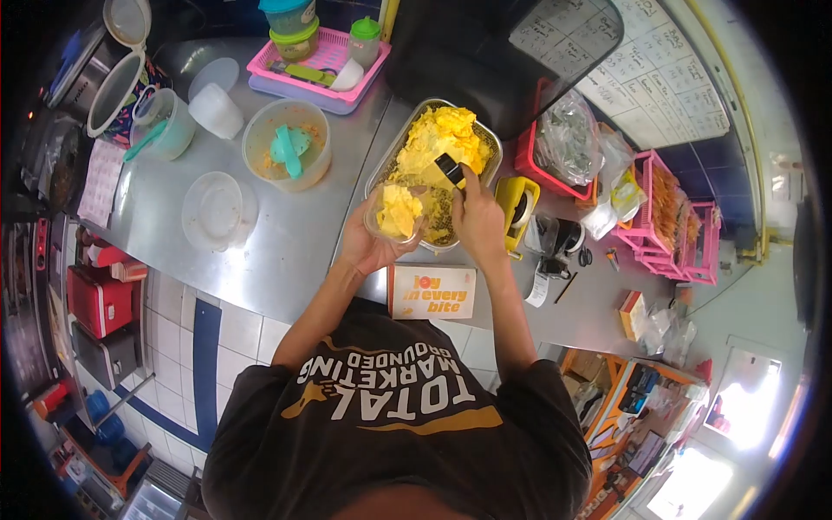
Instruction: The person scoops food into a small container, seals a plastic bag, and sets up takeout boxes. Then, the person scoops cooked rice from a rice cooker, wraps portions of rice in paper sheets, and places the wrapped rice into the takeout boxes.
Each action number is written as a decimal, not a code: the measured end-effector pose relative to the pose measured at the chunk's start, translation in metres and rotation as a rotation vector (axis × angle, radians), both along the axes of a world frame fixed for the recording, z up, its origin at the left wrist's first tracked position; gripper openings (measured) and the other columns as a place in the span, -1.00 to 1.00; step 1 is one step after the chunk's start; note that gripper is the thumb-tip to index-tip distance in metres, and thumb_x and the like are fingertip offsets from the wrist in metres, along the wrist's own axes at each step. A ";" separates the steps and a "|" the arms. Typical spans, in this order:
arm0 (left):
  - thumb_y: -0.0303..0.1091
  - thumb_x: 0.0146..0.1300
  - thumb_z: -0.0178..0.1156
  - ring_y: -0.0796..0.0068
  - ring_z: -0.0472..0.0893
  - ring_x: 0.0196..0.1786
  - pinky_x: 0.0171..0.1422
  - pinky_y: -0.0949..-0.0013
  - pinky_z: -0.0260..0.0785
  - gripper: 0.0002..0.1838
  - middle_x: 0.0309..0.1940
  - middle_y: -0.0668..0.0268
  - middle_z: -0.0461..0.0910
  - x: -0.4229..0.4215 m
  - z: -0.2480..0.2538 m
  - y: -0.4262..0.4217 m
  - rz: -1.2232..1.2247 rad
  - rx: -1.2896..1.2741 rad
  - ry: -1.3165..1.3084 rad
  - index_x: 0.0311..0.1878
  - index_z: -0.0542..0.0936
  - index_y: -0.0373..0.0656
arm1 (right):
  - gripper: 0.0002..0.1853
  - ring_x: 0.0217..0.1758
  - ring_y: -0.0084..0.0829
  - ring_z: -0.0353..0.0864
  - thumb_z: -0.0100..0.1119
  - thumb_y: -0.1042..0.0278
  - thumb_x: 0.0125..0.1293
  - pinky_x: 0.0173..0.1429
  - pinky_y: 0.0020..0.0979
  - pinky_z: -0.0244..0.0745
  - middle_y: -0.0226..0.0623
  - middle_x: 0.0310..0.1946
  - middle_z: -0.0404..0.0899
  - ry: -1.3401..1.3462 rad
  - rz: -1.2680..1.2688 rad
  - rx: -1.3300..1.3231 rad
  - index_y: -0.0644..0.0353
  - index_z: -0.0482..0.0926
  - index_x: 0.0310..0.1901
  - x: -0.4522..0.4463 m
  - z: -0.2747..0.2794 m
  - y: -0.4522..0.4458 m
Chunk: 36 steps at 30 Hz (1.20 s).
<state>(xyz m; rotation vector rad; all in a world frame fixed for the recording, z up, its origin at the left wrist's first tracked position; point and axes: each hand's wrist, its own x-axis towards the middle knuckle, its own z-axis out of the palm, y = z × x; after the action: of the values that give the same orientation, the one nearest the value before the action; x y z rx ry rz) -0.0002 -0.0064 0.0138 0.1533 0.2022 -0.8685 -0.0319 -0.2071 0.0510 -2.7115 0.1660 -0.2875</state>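
Note:
My left hand (364, 243) is wrapped round a small clear plastic cup (376, 227) with lumps of soft yellow food (399, 211) in it. The cup is over the near-left part of a rectangular metal tray (494, 143). A big mound of the same yellow food (442, 130), like scrambled egg, fills much of the tray. My right hand (477, 218) is closed on a black utensil (449, 170) above the tray; its kind and working end are not clear. The tray's near part shows only thin remains of food.
Left of the tray stand a plastic tub (251, 147) with a turquoise scoop (287, 152) and a round clear container (212, 211). A yellow tape dispenser (505, 189) and red basket (526, 152) are at right. A printed box (433, 293) lies at the near edge.

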 end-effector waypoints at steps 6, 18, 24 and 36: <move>0.27 0.51 -0.23 0.20 0.58 -0.19 -0.22 0.32 0.41 -0.22 -0.02 -0.07 0.56 -0.004 0.009 0.007 -0.016 0.045 -0.063 0.45 0.33 -0.26 | -0.15 0.29 0.06 0.44 0.36 0.32 0.14 0.38 0.02 0.30 0.08 0.14 0.48 -0.037 0.237 0.121 0.26 0.20 0.46 -0.026 0.027 0.016; 0.16 0.56 -0.18 0.12 0.61 0.21 0.28 0.04 0.52 -0.37 0.22 0.07 0.55 -0.044 0.023 0.035 -0.122 0.088 -0.198 0.34 0.42 -0.22 | -0.19 0.30 -0.02 0.45 0.63 0.32 -0.20 0.36 -0.06 0.39 -0.05 0.17 0.51 -0.465 0.201 0.555 0.20 0.47 0.19 -0.078 0.024 0.078; 0.15 0.56 -0.13 0.25 0.64 0.12 0.27 0.21 0.46 -0.39 0.12 0.23 0.58 -0.071 0.108 0.062 -0.009 0.705 -0.745 0.37 0.40 -0.16 | -0.19 0.11 -0.04 0.60 0.63 0.32 -0.19 0.23 -0.14 0.51 -0.05 0.09 0.59 -0.605 0.020 0.620 0.21 0.46 0.19 -0.134 0.051 0.117; -0.08 0.27 0.33 -0.27 0.50 0.11 0.00 -0.01 0.51 -0.16 0.12 -0.28 0.36 -0.163 0.135 0.056 -0.025 1.522 -2.122 0.51 0.22 -0.22 | -0.31 0.08 -0.06 0.67 0.45 0.61 0.02 0.15 -0.27 0.61 -0.03 0.16 0.60 -0.500 -0.243 0.628 0.28 0.43 0.26 -0.218 0.038 0.159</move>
<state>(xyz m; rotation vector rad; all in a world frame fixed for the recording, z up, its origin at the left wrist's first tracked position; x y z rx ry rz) -0.1635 0.0495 0.1485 2.3087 -1.1995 -0.0134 -0.2504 -0.0479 0.0894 -1.9329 0.3675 -0.8174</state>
